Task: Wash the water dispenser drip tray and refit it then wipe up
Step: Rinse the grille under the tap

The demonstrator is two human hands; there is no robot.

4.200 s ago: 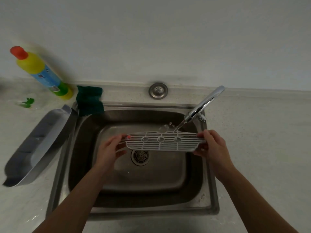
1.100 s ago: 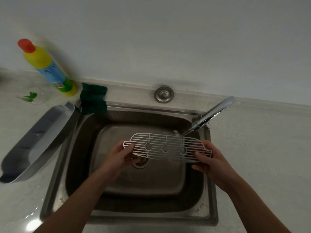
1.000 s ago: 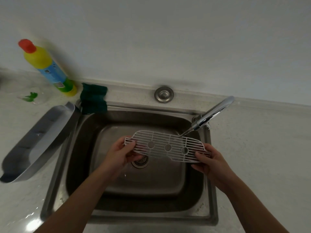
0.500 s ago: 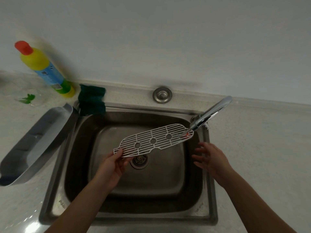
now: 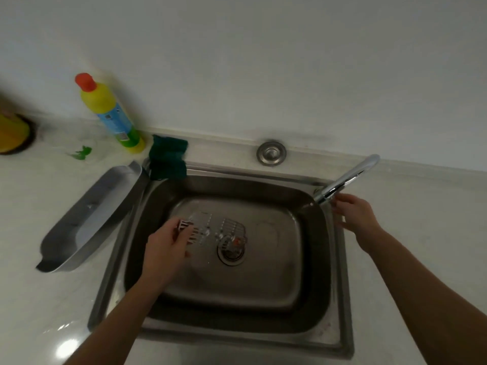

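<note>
The white slotted drip tray grille (image 5: pixel 229 227) shows as a motion blur low in the steel sink (image 5: pixel 334 259), over the drain (image 5: pixel 231 252). My left hand (image 5: pixel 166 246) is shut on the grille's left end. My right hand (image 5: pixel 353 212) is at the base of the chrome tap (image 5: pixel 347 177), at the sink's right rim, fingers apart and holding nothing. The grey drip tray basin (image 5: pixel 87 219) lies on the counter, left of the sink.
A yellow and blue detergent bottle (image 5: pixel 110 114) stands against the wall at the back left. A dark green sponge (image 5: pixel 168 160) lies on the sink's back left corner. A round steel cap (image 5: pixel 271 152) sits behind the sink. A yellow object (image 5: pixel 11 134) is at the far left edge.
My right hand let go of the grille and moved right to the tap base. My left hand carried the grille down and left into the sink. The view shifted.
</note>
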